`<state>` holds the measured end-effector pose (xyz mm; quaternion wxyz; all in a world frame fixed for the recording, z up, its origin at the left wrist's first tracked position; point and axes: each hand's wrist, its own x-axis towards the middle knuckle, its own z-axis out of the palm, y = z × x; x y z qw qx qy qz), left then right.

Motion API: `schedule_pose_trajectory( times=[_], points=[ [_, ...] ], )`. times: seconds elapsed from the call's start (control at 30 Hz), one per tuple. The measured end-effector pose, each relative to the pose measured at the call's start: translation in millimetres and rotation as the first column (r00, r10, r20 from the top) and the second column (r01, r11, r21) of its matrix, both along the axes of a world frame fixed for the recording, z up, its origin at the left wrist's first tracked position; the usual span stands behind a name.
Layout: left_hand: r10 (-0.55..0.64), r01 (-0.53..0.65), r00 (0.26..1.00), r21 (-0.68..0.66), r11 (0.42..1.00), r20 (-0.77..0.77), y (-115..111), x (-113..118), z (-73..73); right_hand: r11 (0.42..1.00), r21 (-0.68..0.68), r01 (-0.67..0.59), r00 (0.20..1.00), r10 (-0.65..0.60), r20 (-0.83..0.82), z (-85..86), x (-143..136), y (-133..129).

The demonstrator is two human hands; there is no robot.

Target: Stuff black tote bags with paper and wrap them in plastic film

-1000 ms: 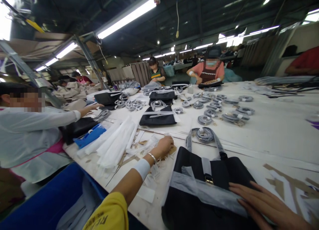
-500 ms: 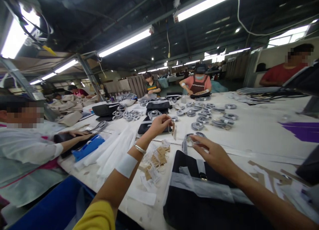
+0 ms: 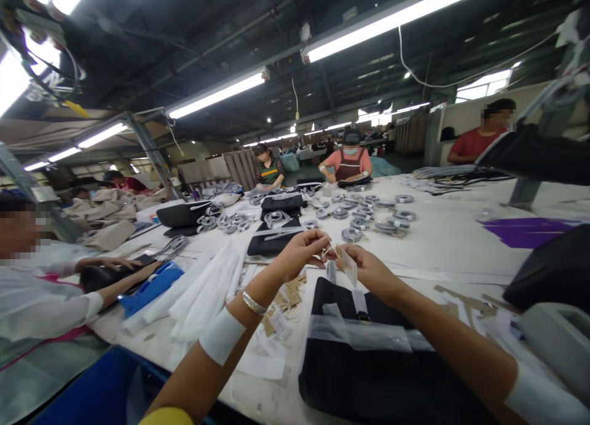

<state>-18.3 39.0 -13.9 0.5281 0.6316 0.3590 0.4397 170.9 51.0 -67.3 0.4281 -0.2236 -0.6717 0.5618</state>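
Note:
Above a black bag (image 3: 350,376), both my hands meet at a hang tag (image 3: 348,266). My left hand (image 3: 306,252) pinches the tag's pale string loop (image 3: 330,250). The fingers of my right hand (image 3: 364,266) are closed on the tag beside it. The bag lies flat on the white table, with strips of translucent wrapping across its flap and round its strap. A pile of brown and white hang tags (image 3: 282,308) lies to the bag's left, partly behind my left forearm.
White sheets of wrapping (image 3: 203,290) and a blue object (image 3: 152,288) lie at the left, near a co-worker's arms. Coiled grey straps (image 3: 353,234) and more black bags (image 3: 271,244) are farther back. Purple material (image 3: 530,230) and a grey tape dispenser-like object (image 3: 557,339) are at the right.
My right hand has moved up and left to the tag, meeting my left hand. The left hand has brought the tag slightly lower over the bag. The view has turned right.

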Motion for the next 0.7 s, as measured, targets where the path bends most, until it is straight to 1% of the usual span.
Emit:
schedule_pose_trajectory(
  times=[0.07,0.17,0.23,0.3,0.4,0.43,0.5,0.57,0.63,0.7],
  points=[
    [0.005,-0.005,1.000,-0.007,1.000,0.011,-1,3,-1.8,0.990,-0.127,-0.061,0.997,0.053,-0.062,1.4,2,-8],
    [0.005,-0.005,1.000,0.019,1.000,0.028,-4,6,-1.6,0.955,-0.274,-0.111,0.985,0.068,-0.161,1.1,7,-15],
    [0.015,-0.016,0.999,0.030,0.999,0.047,-6,8,-0.3,0.939,-0.324,-0.116,0.982,0.060,-0.177,-1.0,12,-19],
    [0.033,-0.035,0.998,0.030,0.999,0.062,-8,10,1.1,0.943,-0.319,-0.090,0.989,0.048,-0.138,-3.7,17,-21],
    [0.062,-0.064,0.997,0.039,0.997,0.053,-11,14,2.7,0.974,-0.226,-0.004,0.998,-0.008,-0.055,-7.5,22,-23],
    [0.076,-0.079,0.996,0.041,0.996,0.055,-12,15,3.2,0.983,-0.180,0.046,0.998,-0.052,-0.028,-8.6,23,-23],
    [0.098,-0.101,0.992,0.026,0.995,0.082,-14,17,4.3,0.979,-0.073,0.190,0.982,-0.190,0.013,-10.7,26,-23],
    [0.104,-0.104,0.985,-0.005,0.995,0.135,-16,18,5.9,0.934,0.056,0.352,0.935,-0.354,0.029,-12.4,28,-24],
    [0.081,-0.074,0.978,-0.042,0.996,0.194,-18,20,7.9,0.853,0.204,0.480,0.869,-0.495,0.026,-13.2,31,-26],
    [0.042,-0.026,0.969,-0.067,0.997,0.242,-21,21,10.2,0.758,0.349,0.551,0.806,-0.592,0.014,-12.6,34,-28]
  ],
)
